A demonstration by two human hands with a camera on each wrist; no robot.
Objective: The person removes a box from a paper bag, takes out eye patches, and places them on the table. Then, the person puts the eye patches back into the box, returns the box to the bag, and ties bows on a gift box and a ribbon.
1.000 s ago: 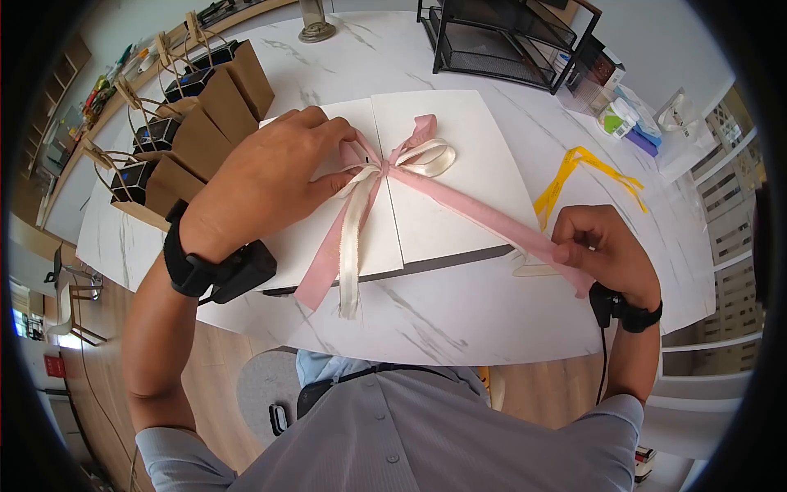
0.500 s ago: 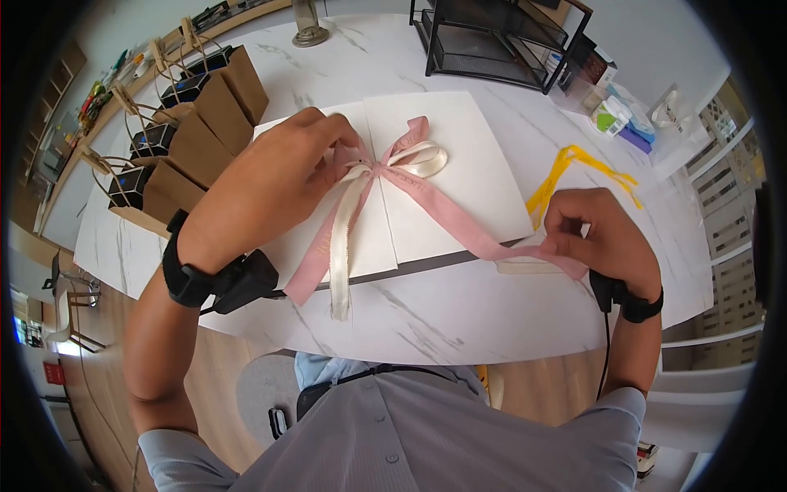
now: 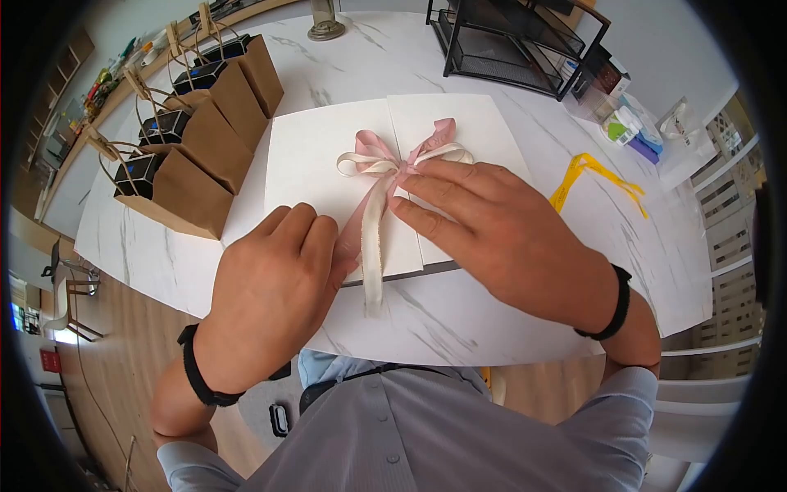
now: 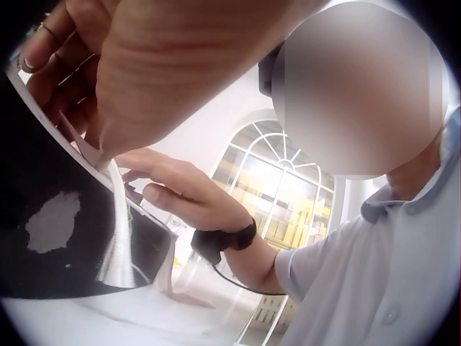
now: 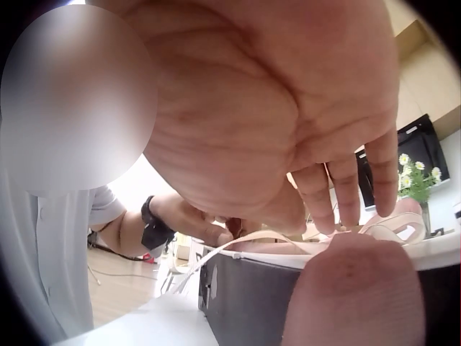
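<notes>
A white box with dark sides carries a pink and cream ribbon bow. My left hand pinches the pink ribbon tail near the box's front edge, its fingers curled. Beside it the cream tail hangs over that edge. My right hand lies palm down over the right half, its straight fingertips at the knot, hiding part of the right side. In the right wrist view, the straight fingers of the right hand reach down to the ribbon. The cream tail hangs against the dark side in the left wrist view.
Several brown paper bags holding black boxes stand at the left. A yellow ribbon lies right of the box. At the back are a glass vessel and a black mesh rack, with small packages beside it.
My left hand has gone from the left loop down to the pink tail and grips it. My right hand has let go of the right-hand ribbon end and moved left to the knot.
</notes>
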